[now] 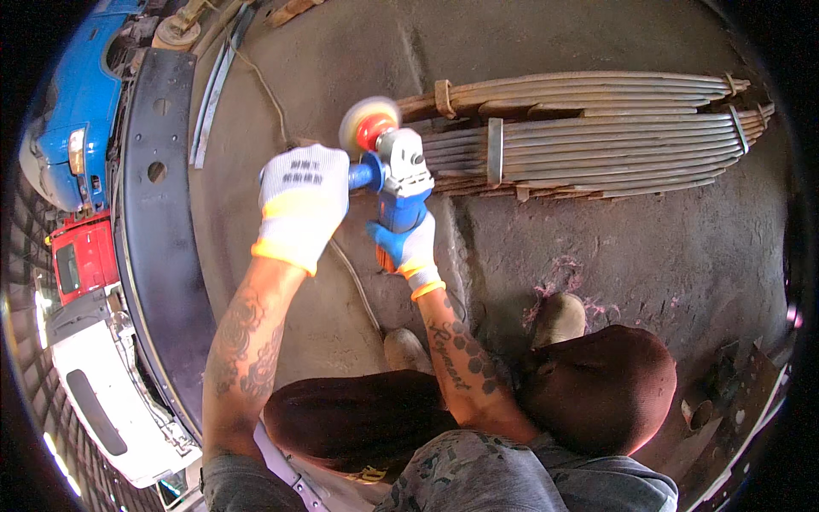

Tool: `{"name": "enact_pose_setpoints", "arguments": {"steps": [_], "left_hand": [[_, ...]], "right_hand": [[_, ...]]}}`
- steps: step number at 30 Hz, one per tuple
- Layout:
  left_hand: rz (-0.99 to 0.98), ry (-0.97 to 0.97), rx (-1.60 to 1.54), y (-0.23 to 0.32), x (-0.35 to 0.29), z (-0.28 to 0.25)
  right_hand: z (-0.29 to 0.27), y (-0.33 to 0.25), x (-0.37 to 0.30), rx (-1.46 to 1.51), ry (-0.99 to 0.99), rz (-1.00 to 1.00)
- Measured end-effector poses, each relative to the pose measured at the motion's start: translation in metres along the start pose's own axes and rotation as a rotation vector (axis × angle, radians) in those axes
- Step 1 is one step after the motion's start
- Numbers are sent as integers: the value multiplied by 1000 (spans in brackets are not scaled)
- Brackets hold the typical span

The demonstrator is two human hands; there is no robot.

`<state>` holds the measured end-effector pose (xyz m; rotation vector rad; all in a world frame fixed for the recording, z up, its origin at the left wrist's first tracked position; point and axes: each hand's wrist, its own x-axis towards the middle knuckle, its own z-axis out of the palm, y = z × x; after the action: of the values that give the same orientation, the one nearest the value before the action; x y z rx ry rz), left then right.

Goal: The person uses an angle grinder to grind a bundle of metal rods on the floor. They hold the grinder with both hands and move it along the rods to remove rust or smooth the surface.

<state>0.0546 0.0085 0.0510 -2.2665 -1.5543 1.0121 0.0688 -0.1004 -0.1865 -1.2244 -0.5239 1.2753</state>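
My left hand [303,205], in a white knit glove with an orange cuff, is wrapped around the blue side handle [363,175] of an angle grinder [404,175]. Below the grinder's silver head, my right hand [416,252], gloved in white and blue, grips the blue body. A pale round disc with a red-orange centre [369,125] sits on the head, its rim blurred. It is near the left end of a rusty leaf spring stack [589,149]; whether they touch I cannot tell. A metal clamp [495,152] wraps the stack.
A long dark steel beam with holes [162,247] runs down the left side. Beyond it stand blue [81,102], red [85,256] and white [107,392] vehicle cabs. Metal strips [212,102] and a thin cable [358,294] lie on the floor. My shoes [560,318] are close by.
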Motion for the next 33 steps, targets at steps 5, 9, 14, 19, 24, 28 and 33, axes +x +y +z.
{"name": "enact_pose_setpoints", "arguments": {"steps": [5, 9, 14, 19, 24, 28, 33], "left_hand": [[-59, -34, -48, -10, -26, 9], [-37, -26, -56, -6, -28, 12], [-18, 85, -48, -20, -7, 12], [-61, -11, -92, -9, -39, 17], [-127, -14, -175, -36, -54, 55], [-119, 35, -206, -34, -64, 50], [-298, -61, -237, -66, -89, 77]], "right_hand": [[13, 3, -28, 65, 14, 31], [8, 6, -23, -19, 40, 6], [4, -18, -8, 74, -41, 118], [3, 5, -32, -31, 1, 28], [15, -4, -44, -100, 2, 88], [16, -3, -49, -22, 58, -5], [32, -25, -61, -487, -165, 118]]}}
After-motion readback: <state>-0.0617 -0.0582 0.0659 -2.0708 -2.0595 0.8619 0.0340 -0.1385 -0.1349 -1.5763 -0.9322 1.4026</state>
